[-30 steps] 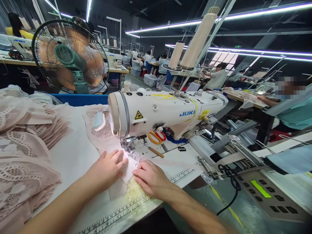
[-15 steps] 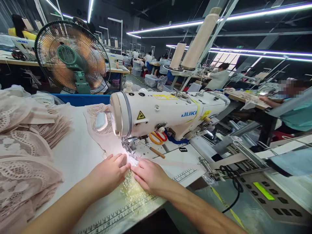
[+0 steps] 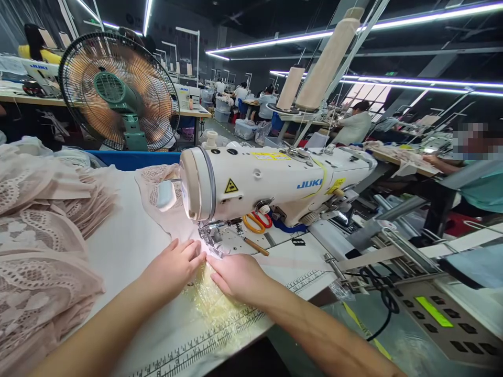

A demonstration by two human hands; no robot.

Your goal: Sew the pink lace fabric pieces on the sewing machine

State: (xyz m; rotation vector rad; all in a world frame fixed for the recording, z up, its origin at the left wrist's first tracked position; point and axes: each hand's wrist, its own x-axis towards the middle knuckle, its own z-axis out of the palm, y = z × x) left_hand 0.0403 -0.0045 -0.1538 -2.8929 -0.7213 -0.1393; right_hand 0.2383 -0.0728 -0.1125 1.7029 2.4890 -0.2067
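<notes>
My left hand [image 3: 173,267] lies on the table in front of a white sewing machine [image 3: 255,183], its fingertips closed on pale pink lace fabric [image 3: 157,209] beside the presser foot [image 3: 212,243]. Against it, my right hand [image 3: 239,277] has thumb and fingers closed at the same fabric edge, just before the foot. Most of the gripped part is hidden under the fingers. Below both hands, something pale yellow under clear, crinkled film [image 3: 216,303] covers the table edge. A light-coloured pad [image 3: 165,195] rests on the lace left of the machine head.
Pink lace pieces [image 3: 43,235] are heaped at left. Scissors with orange and red handles [image 3: 254,223] and a wooden-handled tool [image 3: 255,246] lie by the machine bed. A fan [image 3: 118,94] stands behind; a control panel [image 3: 440,314] is at lower right. A co-worker [image 3: 479,178] sits at right.
Both hands have shifted slightly toward the presser foot, the right one also a little left relative to the machine. The whole view has moved slightly; the grip looks the same.
</notes>
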